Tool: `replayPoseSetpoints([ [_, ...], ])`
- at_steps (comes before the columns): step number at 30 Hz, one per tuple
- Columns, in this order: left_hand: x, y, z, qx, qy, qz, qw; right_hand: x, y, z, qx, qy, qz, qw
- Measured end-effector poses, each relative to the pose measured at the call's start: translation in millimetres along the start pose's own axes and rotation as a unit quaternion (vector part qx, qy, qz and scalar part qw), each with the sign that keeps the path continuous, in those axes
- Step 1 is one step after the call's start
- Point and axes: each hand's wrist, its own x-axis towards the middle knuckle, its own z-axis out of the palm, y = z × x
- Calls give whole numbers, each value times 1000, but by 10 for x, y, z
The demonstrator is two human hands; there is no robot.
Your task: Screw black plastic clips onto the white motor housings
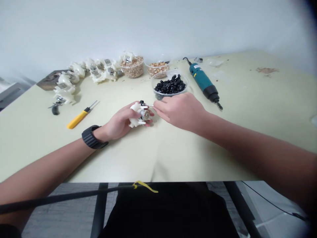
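My left hand is closed around a white plastic housing with a round silver motor set in it. A small black piece sits at the housing's upper edge. In my right hand is a thin metal tool, pinched between the fingers; its tip meets the housing near the black piece. Most of this tool is hidden by the hand, so its kind does not show. Just behind my right hand stands a clear round tub of small black plastic parts.
A yellow-handled screwdriver lies left, near several more white housings. Two tubs of small brown pieces stand at the back. A green electric screwdriver lies at right. A yellow-tied black cable crosses below the table edge.
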Motion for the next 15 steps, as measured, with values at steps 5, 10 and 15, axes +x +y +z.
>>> replayPoseSetpoints([
  [5, -43, 31, -8, 13, -8, 11, 1000, 5, -66, -80, -9, -4, -17, 1000],
  [10, -84, 58, 25, 41, 7, 12, 999, 20, -175, -198, -18, -50, -8, 999],
  [15, -108, 80, 46, 89, 1, 8, 996, 1, -219, -235, -41, -48, -18, 998],
])
